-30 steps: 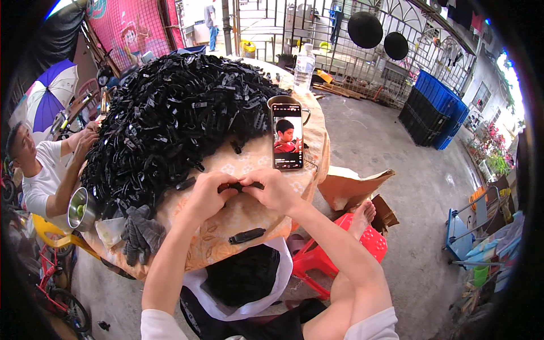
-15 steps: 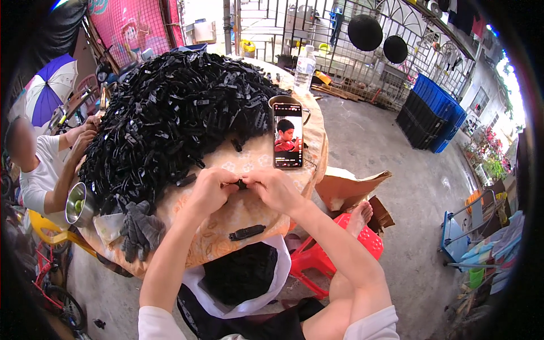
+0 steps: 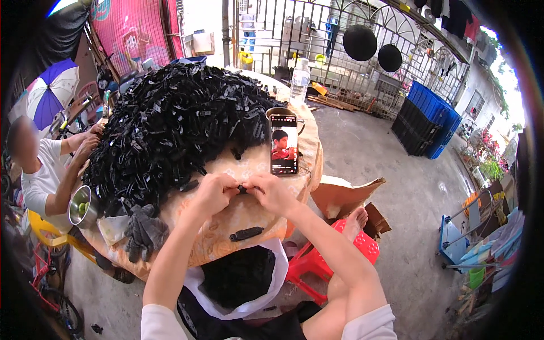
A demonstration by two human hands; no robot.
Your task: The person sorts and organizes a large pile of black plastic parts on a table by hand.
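Head view is showing the left hand (image 3: pixel 214 191) and the right hand (image 3: pixel 272 192) meeting above the bench (image 3: pixel 226 167), thumbs and fingers pinching a small black piece (image 3: pixel 242 190) between them; the fingertips are mostly covering it, so its exact shape is unclear. This two-sided pinch is probably steadying both ends of something too slight for a full grip. One elongated black plastic part (image 3: pixel 246 234) is lying alone near the front edge, handy to both hands, while a great heap of black plastic parts (image 3: pixel 181 124) is filling the far left. Just below that edge, a white-rimmed sack (image 3: pixel 279 277) is holding more black contents, its mouth presumably facing up for easy reach. A smartphone (image 3: pixel 284 144) is apparently leaning against a metal mug (image 3: pixel 277 111), turning its lit screen toward the wearer.

Orange floral cloth (image 3: pixel 215 249) is covering the bench; a grey glove (image 3: pixel 144 229) is resting at the left, near a metal bowl (image 3: pixel 90 212). Beside the heap, a co-worker (image 3: pixel 42 175) is sitting. A red plastic stool (image 3: pixel 368 243) is supporting a bare foot (image 3: pixel 356 220). Beyond, blue and black crates (image 3: pixel 428 122) are standing on concrete floor (image 3: pixel 419 226) before a metal gate (image 3: pixel 334 73).
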